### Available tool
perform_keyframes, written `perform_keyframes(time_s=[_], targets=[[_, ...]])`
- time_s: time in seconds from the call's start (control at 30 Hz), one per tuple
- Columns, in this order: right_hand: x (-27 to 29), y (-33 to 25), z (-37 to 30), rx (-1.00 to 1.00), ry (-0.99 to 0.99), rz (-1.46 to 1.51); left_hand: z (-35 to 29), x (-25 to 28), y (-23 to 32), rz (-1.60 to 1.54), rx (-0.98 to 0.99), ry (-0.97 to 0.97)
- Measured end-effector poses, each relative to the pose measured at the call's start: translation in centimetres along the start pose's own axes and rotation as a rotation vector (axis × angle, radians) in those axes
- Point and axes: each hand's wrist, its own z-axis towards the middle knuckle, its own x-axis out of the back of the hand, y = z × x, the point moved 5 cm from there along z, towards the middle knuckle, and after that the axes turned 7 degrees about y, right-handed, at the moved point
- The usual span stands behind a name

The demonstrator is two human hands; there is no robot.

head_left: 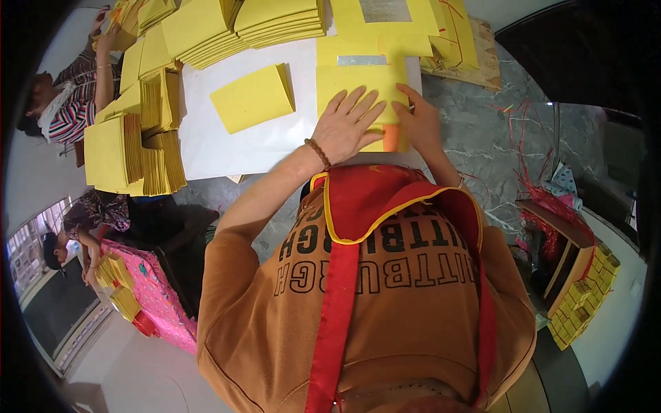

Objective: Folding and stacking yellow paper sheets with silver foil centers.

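Observation:
A yellow paper sheet lies before me at the table's right side. My left hand rests flat on it with the fingers spread. At the sheet's right edge is my right hand, its thumb and forefinger apart and touching the paper. Between the hands, near the front edge, an orange strip shows. Just beyond the sheet a silver patch is visible on more yellow paper. To the left lies a folded yellow paper, its right end slightly raised.
Stacks of folded yellow paper line the white table's far side, with more stacks at its left. Bound yellow bundles sit at the far right. Two people work at left, one by a pink-covered table. Red string hangs at right.

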Motion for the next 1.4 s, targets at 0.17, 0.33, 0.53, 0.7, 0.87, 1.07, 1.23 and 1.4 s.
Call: perform_keyframes(time_s=[0.17, 0.33, 0.53, 0.7, 0.87, 1.07, 1.23, 1.4], targets=[[0.4, -1.5, -0.8, 0.397, 0.193, -0.278, -1.1, -2.0, -0.1, 0.065, -0.020, -0.158], [-0.5, -0.9, -1.8, 0.273, 0.212, -0.289, -1.0, -2.4, -0.1, 0.032, 0.003, -0.210], [-1.8, 2.6, -1.7, -0.042, 0.027, 0.248, -1.1, -2.5, -0.6, 0.024, -0.015, -0.175], [-2.3, 4.4, -1.7, -0.089, 0.043, 0.414, -0.7, -2.0, -0.7, 0.108, 0.161, -0.052], [-2.3, 4.5, -1.9, -0.170, 0.009, 0.639, -0.5, -1.6, -1.4, 0.109, 0.074, -0.046], [-2.1, 4.3, -2.2, -0.139, 0.069, 0.590, -0.3, -2.2, -0.3, 0.361, -0.191, -0.102], [-1.7, 3.3, -2.4, -0.190, 0.058, 0.688, 0.6, -1.2, -1.1, 0.228, -0.196, -0.001], [-1.6, 4.0, -2.2, -0.192, 0.039, 0.727, -0.6, 3.9, -3.3, -0.049, -0.012, 0.247]])
